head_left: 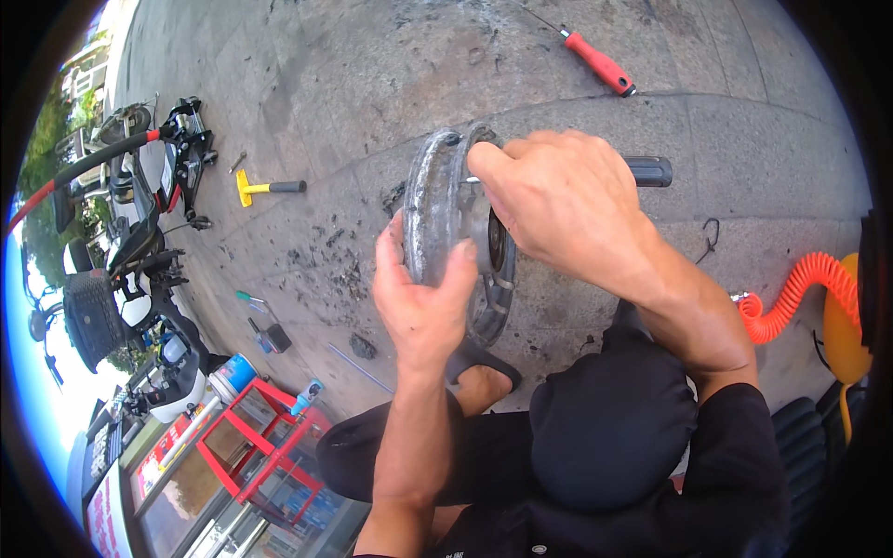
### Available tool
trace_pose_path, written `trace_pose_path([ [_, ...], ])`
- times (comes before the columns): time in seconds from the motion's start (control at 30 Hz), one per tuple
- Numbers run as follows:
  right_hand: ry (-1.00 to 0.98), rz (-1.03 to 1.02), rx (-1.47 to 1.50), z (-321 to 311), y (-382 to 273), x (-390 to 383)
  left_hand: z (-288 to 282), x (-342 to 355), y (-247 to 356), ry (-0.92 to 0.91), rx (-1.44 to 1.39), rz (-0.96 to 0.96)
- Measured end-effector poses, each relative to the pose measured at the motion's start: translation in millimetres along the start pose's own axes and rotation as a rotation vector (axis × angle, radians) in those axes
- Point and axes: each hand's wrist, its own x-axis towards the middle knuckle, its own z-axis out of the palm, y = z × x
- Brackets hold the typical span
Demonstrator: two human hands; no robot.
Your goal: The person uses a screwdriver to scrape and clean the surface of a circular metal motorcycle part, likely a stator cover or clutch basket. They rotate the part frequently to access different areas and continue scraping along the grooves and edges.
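The ground is grey stone pavement (372, 84) with dark dirty marks on it. At the left edge stand scooters (121, 270), bent by the lens and partly cut off. Near the bottom left is a red metal rack (265, 446).

In the middle, a metal wheel (445, 219) stands up on its edge above the pavement, in front of the person's bent knees. Its round faces look left and right, so its middle line runs side to side. The left hand (423, 298) holds the near rim from below, with the thumb and fingers clamped on it. The right hand (567, 200) covers the right side of the wheel, fingers curled shut around a tool with a black handle (648, 170) that sticks out to the right. The tip of the tool and the wheel's middle are hidden behind this hand.

An orange curly hose (791, 298) lies at the right. A yellow hammer (265, 188) lies to the left of the wheel, and a red screwdriver (600, 63) lies far up top.
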Motion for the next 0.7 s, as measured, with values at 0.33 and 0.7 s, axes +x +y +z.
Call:
trace_pose_path([
  [0.33,0.057,-0.089,0.007,9,-8,-12,1,1,2,0.007,-0.028,-0.044],
  [0.7,0.151,0.003,0.322,28,-2,-11,1,-3,-1,0.017,-0.016,0.012],
])
